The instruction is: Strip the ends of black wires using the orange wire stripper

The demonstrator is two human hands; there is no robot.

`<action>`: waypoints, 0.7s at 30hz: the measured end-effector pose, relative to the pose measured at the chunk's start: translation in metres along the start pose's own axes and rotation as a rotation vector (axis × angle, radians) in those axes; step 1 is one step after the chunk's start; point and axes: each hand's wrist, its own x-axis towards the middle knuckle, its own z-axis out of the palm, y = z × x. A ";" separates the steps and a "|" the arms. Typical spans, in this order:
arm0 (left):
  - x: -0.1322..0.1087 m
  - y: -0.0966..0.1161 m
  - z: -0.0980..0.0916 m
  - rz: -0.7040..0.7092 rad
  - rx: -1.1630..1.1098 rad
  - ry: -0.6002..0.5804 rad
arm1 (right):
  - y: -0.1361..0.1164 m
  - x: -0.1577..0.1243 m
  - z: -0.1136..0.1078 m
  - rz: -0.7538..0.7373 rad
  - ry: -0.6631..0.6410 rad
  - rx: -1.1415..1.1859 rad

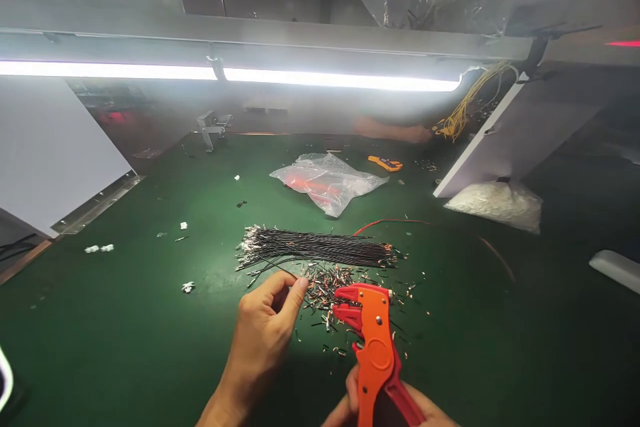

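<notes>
Thumb and forefinger of my left hand [267, 323] are pinched together on a thin black wire [284, 269], which runs up and left over the bundle. My right hand [353, 390] is wrapped round the handles of an orange and red wire stripper [376, 347]; its jaws point left and stand apart, a short way right of my left fingertips. Just beyond both hands lies a bundle of black wires [320, 247], with silvery ends at the left and bare copper at the right. Between bundle and stripper is a heap of cut wire scraps [327, 288].
A clear plastic bag [327, 183] with red contents lies behind the bundle, near yellow-orange pliers [385, 163]. Small white connectors [188, 287] dot the green tabletop's left side. Another filled bag [495, 203] rests by the right panel. A tube light [340, 79] spans the back.
</notes>
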 end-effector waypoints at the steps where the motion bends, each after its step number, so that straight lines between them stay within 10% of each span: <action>1: 0.001 0.000 0.002 -0.010 -0.022 -0.005 | -0.007 -0.001 0.000 0.012 0.001 0.008; 5: -0.002 -0.011 0.005 -0.067 -0.128 0.040 | -0.044 -0.004 0.012 -0.008 0.185 -0.120; 11: -0.007 -0.025 0.001 -0.191 -0.379 0.058 | -0.058 -0.004 0.025 -0.145 0.129 -0.016; 17: -0.001 -0.027 -0.001 -0.299 -0.627 -0.041 | -0.033 -0.015 0.005 -0.010 -0.029 0.233; 21: 0.005 -0.030 -0.010 -0.314 -0.686 -0.058 | -0.027 -0.017 -0.005 0.250 -0.011 -0.083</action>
